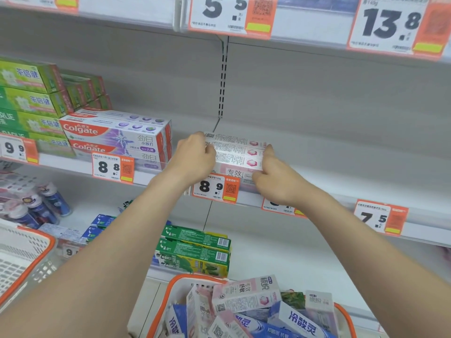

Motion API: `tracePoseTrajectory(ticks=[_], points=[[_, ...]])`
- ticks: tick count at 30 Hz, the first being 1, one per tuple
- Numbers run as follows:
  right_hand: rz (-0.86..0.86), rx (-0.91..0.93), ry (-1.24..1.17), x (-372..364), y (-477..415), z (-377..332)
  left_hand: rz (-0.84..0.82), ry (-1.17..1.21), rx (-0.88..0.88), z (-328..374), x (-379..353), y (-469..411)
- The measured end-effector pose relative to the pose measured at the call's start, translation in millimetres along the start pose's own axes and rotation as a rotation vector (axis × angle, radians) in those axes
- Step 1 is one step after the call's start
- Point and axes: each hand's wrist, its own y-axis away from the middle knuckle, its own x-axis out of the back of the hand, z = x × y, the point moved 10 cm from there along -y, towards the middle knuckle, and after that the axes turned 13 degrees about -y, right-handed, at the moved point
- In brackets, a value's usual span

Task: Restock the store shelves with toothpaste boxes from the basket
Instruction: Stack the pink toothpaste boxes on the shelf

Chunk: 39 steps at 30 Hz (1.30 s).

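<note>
Your left hand [195,154] and right hand [271,178] each clasped one end of the pink toothpaste boxes [238,152] on the shelf [341,172], a sound hold for cartons that were likely light, stiff yet crushable.

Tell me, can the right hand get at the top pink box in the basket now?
Probably yes, but not at once. The right hand holds the stack of boxes on the shelf and must let go first. Nothing stands between it and the pink box in the basket below.
</note>
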Motion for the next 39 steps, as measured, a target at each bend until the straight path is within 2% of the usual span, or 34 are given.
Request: tracePoseTrajectory(ticks=[4,6,10,12,13,14,16,20,23,25,27,30,34,37,39], points=[[0.004,-0.005,-0.049,5,4,-2,0.034,-0.014,-0.019,1,2,2],[0.101,0.037,-0.035,15,13,-9,0.117,-0.059,-0.039,6,9,10],[0.422,0.293,0.093,39,56,-37,0.315,-0.151,-0.234,44,27,45],[0.455,0.421,0.135,37,83,-55,0.368,-0.111,-0.339,64,37,70],[0.415,0.429,0.192,32,93,-59,0.344,-0.086,-0.371,71,37,81],[0.34,0.409,0.26,24,102,-58,0.272,-0.065,-0.386,76,31,90],[0.135,0.336,0.395,-1,123,-48,0.021,-0.07,-0.389,81,6,110],[-0.249,0.209,0.564,-53,172,-4,-0.508,-0.259,-0.518,88,-67,178],[-0.525,0.01,0.666,-79,208,41,-0.751,-0.369,-0.579,82,-110,226],[-0.637,-0.101,0.734,-87,229,71,-0.895,-0.47,-0.582,70,-137,255],[-0.695,-0.149,0.795,-93,245,93,-1.014,-0.579,-0.606,58,-161,283],[-0.738,-0.104,0.808,-108,257,110,-1.178,-0.638,-0.621,53,-182,320],[-0.738,-0.025,0.701,-142,264,126,-1.411,-0.809,-0.69,39,-197,360],[-0.702,-0.047,0.621,-165,268,140,-1.431,-0.9,-0.701,32,-194,366],[-0.671,-0.061,0.624,-177,270,151,-1.418,-0.856,-0.695,29,-193,364]])
